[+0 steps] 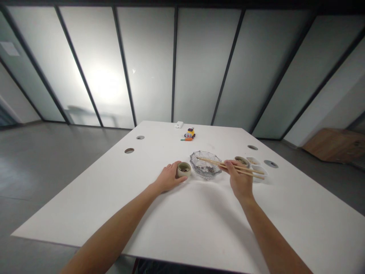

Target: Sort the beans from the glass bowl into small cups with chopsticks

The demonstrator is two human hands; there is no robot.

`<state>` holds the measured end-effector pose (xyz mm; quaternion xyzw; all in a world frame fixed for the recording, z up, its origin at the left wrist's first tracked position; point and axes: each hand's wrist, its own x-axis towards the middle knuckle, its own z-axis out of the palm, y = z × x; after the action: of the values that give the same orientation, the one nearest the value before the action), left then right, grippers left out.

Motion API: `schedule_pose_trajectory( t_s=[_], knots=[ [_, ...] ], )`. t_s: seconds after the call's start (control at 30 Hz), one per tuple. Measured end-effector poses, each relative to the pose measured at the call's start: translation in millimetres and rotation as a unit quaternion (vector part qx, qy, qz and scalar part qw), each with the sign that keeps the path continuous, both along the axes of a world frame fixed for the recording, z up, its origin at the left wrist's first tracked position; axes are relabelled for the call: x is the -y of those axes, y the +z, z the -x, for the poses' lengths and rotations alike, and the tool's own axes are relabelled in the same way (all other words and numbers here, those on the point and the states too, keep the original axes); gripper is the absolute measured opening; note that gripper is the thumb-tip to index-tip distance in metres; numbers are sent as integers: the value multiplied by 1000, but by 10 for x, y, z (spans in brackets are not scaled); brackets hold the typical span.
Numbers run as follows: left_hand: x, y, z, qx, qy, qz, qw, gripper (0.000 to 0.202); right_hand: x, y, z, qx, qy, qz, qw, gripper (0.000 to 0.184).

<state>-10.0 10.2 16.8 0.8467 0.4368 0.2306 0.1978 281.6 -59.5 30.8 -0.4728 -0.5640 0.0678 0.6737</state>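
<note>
My left hand (169, 178) is wrapped round the side of a small pale cup (184, 174), which stands on the table with some small dark pieces inside. A pair of chopsticks (251, 172) is gripped in my right hand (237, 179). Their tips point left, over the clear glass bowl (196, 169) with its scalloped rim. Several small dark pieces (209, 169) lie in the bowl. Whether anything is between the chopstick tips is too small to tell. Partly behind my right hand are another small bowl (242, 160) and a white divided dish (264, 173).
On the white table (137, 213), a yellow toy vehicle (190, 133) sits farther back with a toy carrot (187, 139) before it. A white box (179, 125) lies near the far edge. Round holes (129, 150) open in the tabletop at both sides. Frosted glass panels stand beyond.
</note>
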Motion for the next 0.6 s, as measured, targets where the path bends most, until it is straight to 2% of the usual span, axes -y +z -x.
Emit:
schedule_pose_trajectory(
  t_s=[0.1, 0.2, 0.33, 0.5, 0.6],
  knots=[
    [1, 4, -3, -2, -4, 1, 1000, 66, -31, -4, 18, -148, 28, 8, 989, 34],
    [-4, 0, -5, -2, -4, 2, 1000, 66, -36, 3, 30, -176, 48, 8, 983, 36],
    [-10, -16, -5, 7, -3, -2, 1000, 66, -17, 7, 105, -152, 59, 8, 987, 37],
    [-6, -27, -1, 12, -8, -11, 1000, 64, 71, 27, 287, -82, 89, 55, 991, 43],
    [-3, -24, 0, 8, -6, -9, 1000, 64, 136, 91, 272, -2, 41, 50, 998, 44]
  ],
)
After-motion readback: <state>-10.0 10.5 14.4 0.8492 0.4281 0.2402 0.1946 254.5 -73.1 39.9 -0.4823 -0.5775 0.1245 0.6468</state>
